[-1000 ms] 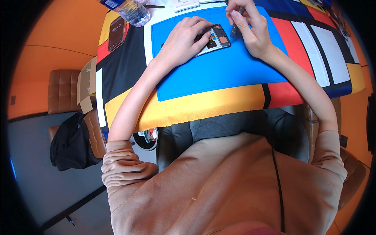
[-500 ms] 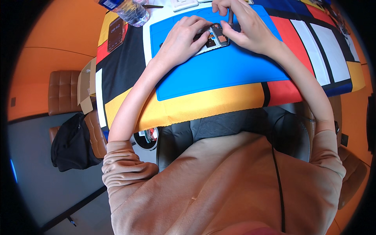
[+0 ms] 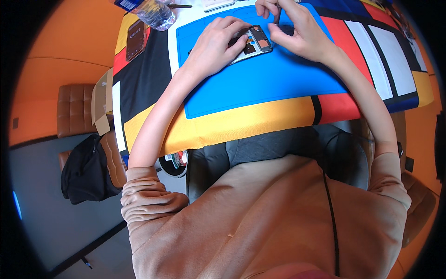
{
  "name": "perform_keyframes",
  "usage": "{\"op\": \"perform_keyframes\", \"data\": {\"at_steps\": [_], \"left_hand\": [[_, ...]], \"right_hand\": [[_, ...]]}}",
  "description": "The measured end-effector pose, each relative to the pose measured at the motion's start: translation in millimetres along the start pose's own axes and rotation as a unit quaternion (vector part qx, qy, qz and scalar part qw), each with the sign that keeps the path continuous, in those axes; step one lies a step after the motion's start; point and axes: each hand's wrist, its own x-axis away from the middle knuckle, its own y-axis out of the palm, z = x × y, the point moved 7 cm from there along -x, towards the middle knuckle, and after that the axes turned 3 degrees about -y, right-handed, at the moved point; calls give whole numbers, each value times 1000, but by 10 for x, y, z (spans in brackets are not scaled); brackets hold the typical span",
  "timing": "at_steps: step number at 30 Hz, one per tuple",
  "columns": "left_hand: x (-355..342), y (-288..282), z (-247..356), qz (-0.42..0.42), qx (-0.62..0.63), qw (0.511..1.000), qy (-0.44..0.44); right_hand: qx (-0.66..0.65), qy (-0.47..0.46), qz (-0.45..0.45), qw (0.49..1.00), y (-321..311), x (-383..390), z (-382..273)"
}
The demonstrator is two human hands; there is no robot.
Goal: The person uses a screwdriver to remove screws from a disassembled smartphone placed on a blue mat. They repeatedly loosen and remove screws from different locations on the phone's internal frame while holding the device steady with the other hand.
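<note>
Across the blue mat [image 3: 260, 83], left hand [image 3: 216, 44] and right hand [image 3: 304, 39] work over an opened phone [image 3: 261, 41].
The left lies across it, thumb near fingers, though I cannot tell if they pinch; the right holds a slim dark tool [image 3: 278, 17], tip hidden. Flat bracing and a light touch should serve best.

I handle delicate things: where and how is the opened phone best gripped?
The opened phone is probably best pinched by the long edges of its right end, from the right: its inner parts lie bare, and the left hand covers most of its left half.
</note>
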Motion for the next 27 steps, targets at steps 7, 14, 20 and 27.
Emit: {"op": "perform_keyframes", "data": {"at_steps": [7,14,20,27], "left_hand": [[3,-11,2,-21,-14,1000,-10],[-3,-26,25,-7,7,1000,2],[-1,-35,31,-4,6,1000,1],[-5,-25,22,-10,14,1000,-6]], "right_hand": [[-20,75,-18,997,7,38,37],[15,68,-13,998,-11,-25,-30],[2,20,-6,1000,-66,32,-79],[-32,57,-20,998,2,22,49]]}}
